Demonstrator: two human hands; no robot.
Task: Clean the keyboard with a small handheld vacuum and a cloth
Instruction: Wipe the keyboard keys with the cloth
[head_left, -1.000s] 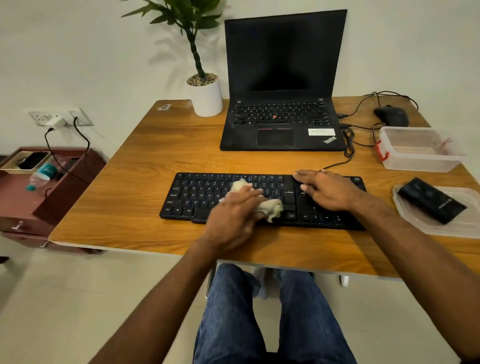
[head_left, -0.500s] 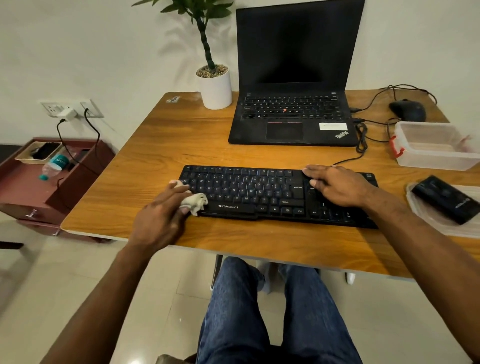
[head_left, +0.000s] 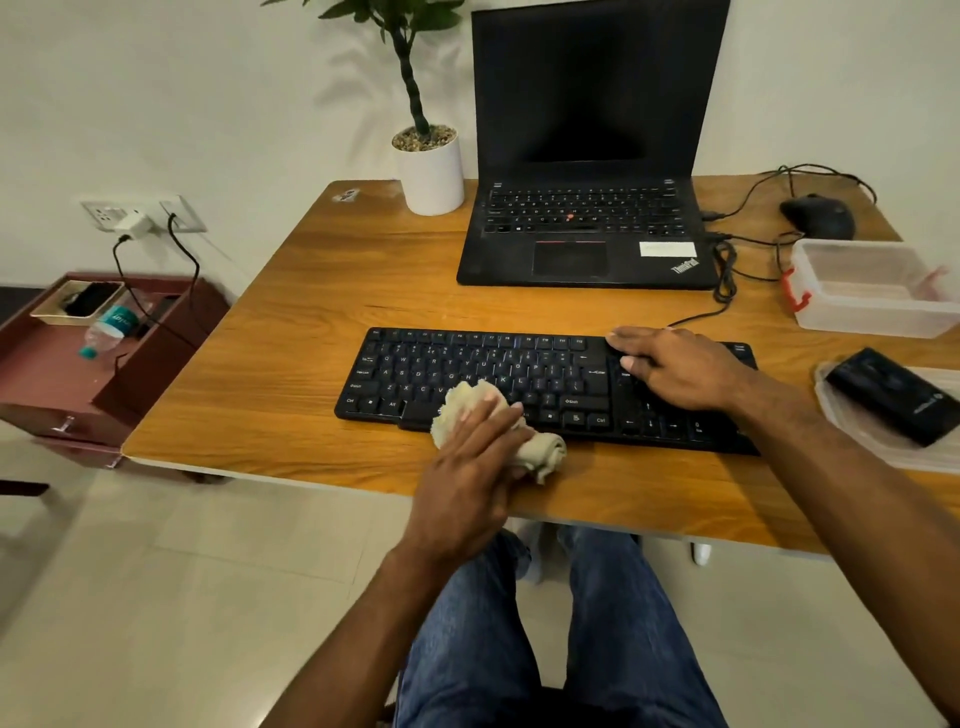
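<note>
From my head view, my left hand (head_left: 475, 462) grips the cloth (head_left: 545, 452), hiding the keyboard's (head_left: 519, 374) near edge at mid-table (head_left: 291, 332). My right hand (head_left: 675, 371) lies flat, covering keys at 3 o'clock. The handheld vacuum (head_left: 891, 395) sits further right; the laptop (head_left: 587, 228) at 12.

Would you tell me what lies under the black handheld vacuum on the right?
The vacuum rests on a clear plastic lid; the part of the lid beneath it is hidden.
</note>
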